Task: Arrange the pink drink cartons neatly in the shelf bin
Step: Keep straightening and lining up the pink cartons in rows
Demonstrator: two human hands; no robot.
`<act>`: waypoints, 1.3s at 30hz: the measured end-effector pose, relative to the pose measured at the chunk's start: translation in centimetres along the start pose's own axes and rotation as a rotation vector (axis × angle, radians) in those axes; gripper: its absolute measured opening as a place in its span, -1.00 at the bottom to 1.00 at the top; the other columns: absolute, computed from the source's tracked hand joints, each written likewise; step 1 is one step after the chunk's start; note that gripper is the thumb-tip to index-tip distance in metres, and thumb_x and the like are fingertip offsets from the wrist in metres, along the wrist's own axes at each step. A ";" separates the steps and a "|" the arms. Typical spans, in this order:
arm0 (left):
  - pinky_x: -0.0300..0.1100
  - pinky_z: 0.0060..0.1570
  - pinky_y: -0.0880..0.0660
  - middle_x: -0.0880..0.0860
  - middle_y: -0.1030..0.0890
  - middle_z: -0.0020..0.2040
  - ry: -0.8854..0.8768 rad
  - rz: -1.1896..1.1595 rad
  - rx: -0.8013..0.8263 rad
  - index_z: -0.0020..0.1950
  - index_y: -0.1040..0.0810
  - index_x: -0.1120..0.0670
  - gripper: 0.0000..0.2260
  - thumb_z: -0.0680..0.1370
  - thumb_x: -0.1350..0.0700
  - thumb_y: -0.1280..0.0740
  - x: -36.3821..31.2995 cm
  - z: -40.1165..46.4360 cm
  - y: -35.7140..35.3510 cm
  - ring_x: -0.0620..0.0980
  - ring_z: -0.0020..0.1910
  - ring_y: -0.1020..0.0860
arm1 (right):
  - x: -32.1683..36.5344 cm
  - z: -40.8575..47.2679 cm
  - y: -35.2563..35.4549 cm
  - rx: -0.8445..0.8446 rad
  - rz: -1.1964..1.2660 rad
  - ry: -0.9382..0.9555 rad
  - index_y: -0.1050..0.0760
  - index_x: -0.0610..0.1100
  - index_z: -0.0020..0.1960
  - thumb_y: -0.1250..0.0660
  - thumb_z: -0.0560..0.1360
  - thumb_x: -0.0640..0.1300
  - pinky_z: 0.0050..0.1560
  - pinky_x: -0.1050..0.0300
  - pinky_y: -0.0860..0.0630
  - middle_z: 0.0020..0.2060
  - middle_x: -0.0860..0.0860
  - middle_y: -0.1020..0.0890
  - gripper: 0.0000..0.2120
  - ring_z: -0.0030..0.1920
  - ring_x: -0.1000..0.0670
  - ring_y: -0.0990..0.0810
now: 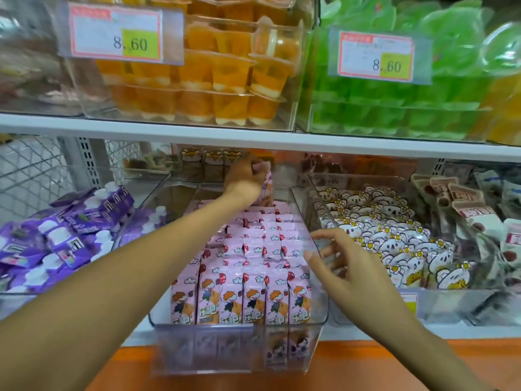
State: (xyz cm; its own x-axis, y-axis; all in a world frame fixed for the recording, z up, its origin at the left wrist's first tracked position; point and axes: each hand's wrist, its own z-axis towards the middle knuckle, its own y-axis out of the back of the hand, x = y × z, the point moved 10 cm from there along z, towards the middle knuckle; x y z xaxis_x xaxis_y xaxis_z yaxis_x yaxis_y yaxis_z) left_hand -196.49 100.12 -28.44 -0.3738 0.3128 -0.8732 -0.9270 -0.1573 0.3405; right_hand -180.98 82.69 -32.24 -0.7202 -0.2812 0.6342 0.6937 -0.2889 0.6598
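Note:
Several pink drink cartons (pixel 242 289) with a cartoon figure stand in tight rows in a clear plastic shelf bin (pixel 234 354) at the centre. My left hand (pixel 246 179) reaches to the back of the bin and grips one pink carton (pixel 267 179) held upright above the back row. My right hand (pixel 341 263) hovers with fingers spread and relaxed at the bin's right wall, near the front rows; it holds nothing.
Purple pouches (pixel 64 238) fill the bin to the left, white bear-print packs (pixel 389 244) the bin to the right. The shelf above (pixel 253 136) carries orange jelly cups (pixel 214 74) and green cups (pixel 394 88) with price tags. An orange ledge (pixel 366 365) runs below.

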 end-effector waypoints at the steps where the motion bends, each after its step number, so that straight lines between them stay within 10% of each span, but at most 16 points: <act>1: -0.40 -0.18 -0.52 0.01 -0.59 -0.14 0.004 -0.089 -0.040 -0.12 -0.47 0.06 -0.87 0.62 0.10 -0.25 -0.3 -0.6 0.9 -0.08 -0.18 -0.57 | 0.2 0.0 0.1 -0.014 -0.028 0.004 -0.44 0.15 0.12 -0.21 0.43 0.22 -0.25 0.11 -0.55 -0.25 0.19 -0.56 -0.69 -0.22 0.22 -0.55; 5: 0.02 0.17 -0.51 0.15 -0.60 0.13 0.108 -0.308 -0.178 0.18 -0.49 0.16 -0.75 0.61 0.03 -0.26 0.3 -4.5 4.6 0.10 0.13 -0.56 | 2.2 -0.1 1.0 -0.106 -0.111 0.065 -0.46 0.04 0.19 -0.29 0.51 0.07 -0.14 0.33 -0.39 -0.06 0.19 -0.56 -0.72 -0.09 0.18 -0.50; 13: -0.35 -0.25 -0.57 -0.06 -0.68 -0.16 0.094 -0.541 -0.069 0.03 -0.58 0.04 -0.90 0.58 0.07 -0.31 -0.5 -14.9 8.3 -0.22 -0.20 -0.65 | 8.0 -1.6 -2.4 0.058 0.060 0.077 -0.27 0.03 0.43 -0.16 0.57 0.07 0.24 0.24 -0.29 0.25 0.14 -0.38 -0.56 0.29 0.15 -0.32; 19: -0.30 -0.05 -0.59 -0.07 -0.70 -0.01 0.165 -0.665 0.051 0.13 -0.60 0.04 -0.80 0.57 0.02 -0.30 0.4 -17.1 8.2 -0.20 -0.01 -0.65 | 7.2 -1.8 -5.7 0.254 0.529 -0.167 -0.45 -0.08 0.26 -0.19 0.60 -0.16 -0.24 0.48 -0.42 -0.20 0.09 -0.58 -0.76 -0.30 0.33 -0.55; 24: -0.39 -0.14 -0.55 -0.16 -0.64 0.07 0.088 -0.456 0.137 0.08 -0.56 -0.10 -0.83 0.51 0.07 -0.40 0.9 -17.4 7.0 -0.25 -0.01 -0.62 | 4.6 -1.8 -6.2 0.212 0.723 -0.357 -0.49 0.09 0.04 -0.30 0.55 -0.06 -0.11 0.39 -0.47 -0.13 0.16 -0.68 -0.91 -0.15 0.32 -0.61; 32: -0.32 -0.06 -0.49 -0.35 -0.52 0.09 -0.192 -0.044 0.111 0.15 -0.44 -0.24 -0.62 0.41 -0.05 -0.48 -1.2 -18.5 6.6 -0.31 0.08 -0.51 | 5.0 -2.0 -6.5 0.135 1.069 -0.425 -0.52 -0.25 0.05 -0.39 0.46 -0.23 -0.32 0.31 -0.55 -0.24 -0.07 -0.68 -0.82 -0.28 0.10 -0.66; 39: -0.47 0.05 -0.43 -0.30 -0.54 0.13 -0.193 -0.097 0.155 0.12 -0.40 -0.22 -0.75 0.53 0.04 -0.37 -1.4 -18.0 6.1 -0.35 0.13 -0.50 | 6.2 -1.3 -5.7 0.198 1.114 -0.283 -0.53 -0.11 0.18 -0.20 0.58 -0.22 0.10 0.23 -0.55 0.01 0.04 -0.69 -0.77 0.03 0.11 -0.63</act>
State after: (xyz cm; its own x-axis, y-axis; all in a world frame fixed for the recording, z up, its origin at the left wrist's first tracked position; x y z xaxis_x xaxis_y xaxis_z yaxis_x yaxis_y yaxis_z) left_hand -201.10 81.86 -31.44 -0.2684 0.4945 -0.8267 -0.9467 0.0230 0.3212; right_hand -189.41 81.38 -32.60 0.2950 -0.0682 0.9531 0.9482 0.1437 -0.2832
